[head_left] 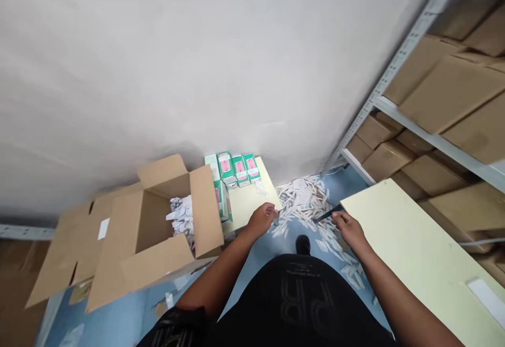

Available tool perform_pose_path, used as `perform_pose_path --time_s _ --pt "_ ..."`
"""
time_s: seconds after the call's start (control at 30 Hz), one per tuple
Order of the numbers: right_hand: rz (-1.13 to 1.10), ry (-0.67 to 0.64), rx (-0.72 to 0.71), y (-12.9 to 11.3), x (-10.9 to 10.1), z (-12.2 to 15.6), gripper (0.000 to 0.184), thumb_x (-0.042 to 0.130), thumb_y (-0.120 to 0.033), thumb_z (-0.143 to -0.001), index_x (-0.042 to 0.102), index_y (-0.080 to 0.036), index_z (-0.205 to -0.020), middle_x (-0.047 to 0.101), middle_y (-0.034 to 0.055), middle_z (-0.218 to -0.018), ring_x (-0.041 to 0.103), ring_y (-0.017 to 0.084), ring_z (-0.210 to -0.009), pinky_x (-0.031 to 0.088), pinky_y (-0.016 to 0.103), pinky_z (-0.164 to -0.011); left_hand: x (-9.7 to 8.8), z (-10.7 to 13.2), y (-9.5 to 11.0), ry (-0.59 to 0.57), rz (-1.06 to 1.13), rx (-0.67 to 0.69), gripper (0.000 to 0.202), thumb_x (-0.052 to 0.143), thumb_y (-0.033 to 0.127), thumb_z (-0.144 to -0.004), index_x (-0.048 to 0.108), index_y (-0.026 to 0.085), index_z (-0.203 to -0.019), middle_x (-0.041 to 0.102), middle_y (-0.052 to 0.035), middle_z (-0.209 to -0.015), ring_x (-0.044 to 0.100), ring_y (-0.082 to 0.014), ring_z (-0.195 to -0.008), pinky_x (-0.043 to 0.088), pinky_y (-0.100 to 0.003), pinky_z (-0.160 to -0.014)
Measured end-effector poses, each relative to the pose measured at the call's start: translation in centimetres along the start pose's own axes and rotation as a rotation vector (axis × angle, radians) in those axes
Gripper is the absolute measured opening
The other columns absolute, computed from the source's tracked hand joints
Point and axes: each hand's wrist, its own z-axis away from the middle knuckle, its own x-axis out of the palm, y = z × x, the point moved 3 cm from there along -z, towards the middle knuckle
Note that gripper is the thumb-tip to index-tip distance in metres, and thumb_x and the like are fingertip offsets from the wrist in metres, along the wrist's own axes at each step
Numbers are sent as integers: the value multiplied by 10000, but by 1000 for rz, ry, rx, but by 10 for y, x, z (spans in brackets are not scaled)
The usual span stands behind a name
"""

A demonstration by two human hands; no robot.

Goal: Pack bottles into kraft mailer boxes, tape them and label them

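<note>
Behind everything rises a pale wall (252, 83), with a metal rack (410, 118) of cartons on the right and a blue floor (122, 318) below, strewn with white paper strips (303, 191). At this step, as far as one view can tell, both hands are busy at the facing edges of two cream-topped tables; the next move seems to call for a surer grip by the right fingers and care with the table corners.

Left hand (262, 220): fingers curled loosely, beside the front corner of the left table (244, 204); whether it touches that corner or holds anything cannot be told. Right hand (349, 229): thumb and fingers bent close together, at the corner of the right table (418, 252), next to a narrow dark strip (326, 214). Whether this strip is pinched or belongs to the table is unclear.

Green-and-pink product boxes (240, 169) stand on the left table, beside an uncovered cardboard box (158, 260) containing crumpled white paper (181, 215).
</note>
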Motion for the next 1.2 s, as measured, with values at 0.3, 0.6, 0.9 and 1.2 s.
perform_pose_path --time_s 0.3,0.6,0.9,1.2 --pt "9 -440 -131 -66 72 -91 467 545 -613 -869 751 -218 -1008 794 65 -967 735 294 -945 552 392 -859 -51 -16 -24 458 -234 -189 517 637 357 -895 573 141 -1361 595 -184 -1422 560 -311 -1326 439 -432 -1112" --pt "106 -816 -346 -112 131 -131 414 528 -553 -890 767 -231 -992 790 68 -1037 711 293 -1012 515 375 -886 -70 6 -45 835 -475 -336 790 662 253 -844 369 137 -1568 438 -195 -1588 355 -357 -1515 288 -473 -1253" --pt "174 -950 -398 -142 191 -110 342 549 -513 -888 758 -249 -951 785 44 -987 708 271 -961 496 353 -848 -120 12 -88 863 -424 -420 915 795 311 -724 398 125 -1528 495 -226 -1543 366 -403 -1501 273 -490 -1242" --pt "177 -933 -336 -162 232 -78 367 567 -539 -868 750 -231 -946 775 55 -964 702 274 -960 506 365 -858 -95 18 -98 962 -233 -309 674 716 278 -780 550 134 -1418 560 -203 -1483 355 -408 -1504 196 -540 -1274"
